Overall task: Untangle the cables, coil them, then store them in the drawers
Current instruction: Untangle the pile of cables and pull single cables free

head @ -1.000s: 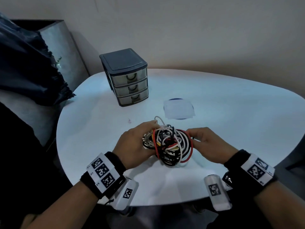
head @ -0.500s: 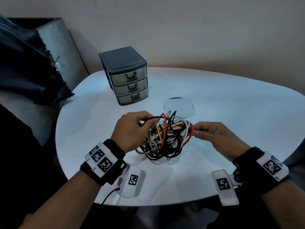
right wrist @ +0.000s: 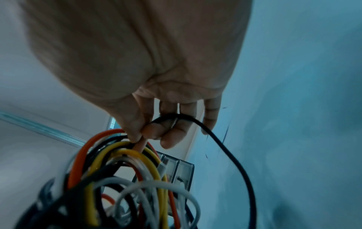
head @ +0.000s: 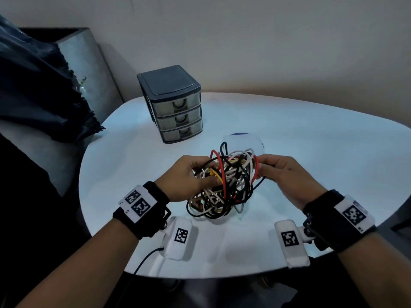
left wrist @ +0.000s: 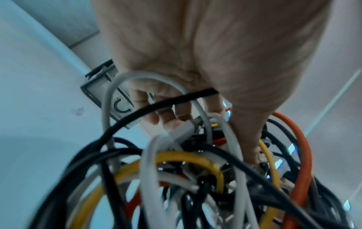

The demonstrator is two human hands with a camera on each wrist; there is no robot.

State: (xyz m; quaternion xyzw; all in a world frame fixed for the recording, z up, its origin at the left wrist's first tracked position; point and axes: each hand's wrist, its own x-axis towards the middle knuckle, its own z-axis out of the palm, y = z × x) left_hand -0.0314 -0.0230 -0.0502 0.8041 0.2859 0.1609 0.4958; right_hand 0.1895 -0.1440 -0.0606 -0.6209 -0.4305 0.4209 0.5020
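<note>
A tangled bundle of cables [head: 224,185], black, white, red and yellow, hangs between both hands with its lower loops on the white table [head: 311,138]. My left hand [head: 189,174] grips the bundle's left side, fingers curled into the loops [left wrist: 172,114]. My right hand [head: 280,172] pinches a red cable [right wrist: 141,144] between thumb and forefinger at the bundle's right edge, and a black cable [right wrist: 231,155] runs over its fingers. A small dark grey unit of three drawers [head: 175,105], all closed, stands behind the bundle to the left.
A white sheet on a blue disc [head: 244,141] lies just behind the bundle. A dark cloth [head: 37,92] drapes over a grey box at the far left. The table's front edge runs below my wrists.
The bundle was lifted from a tight wad and pulled looser. Both hands rose and moved slightly apart, and more loops now hang down onto the table.
</note>
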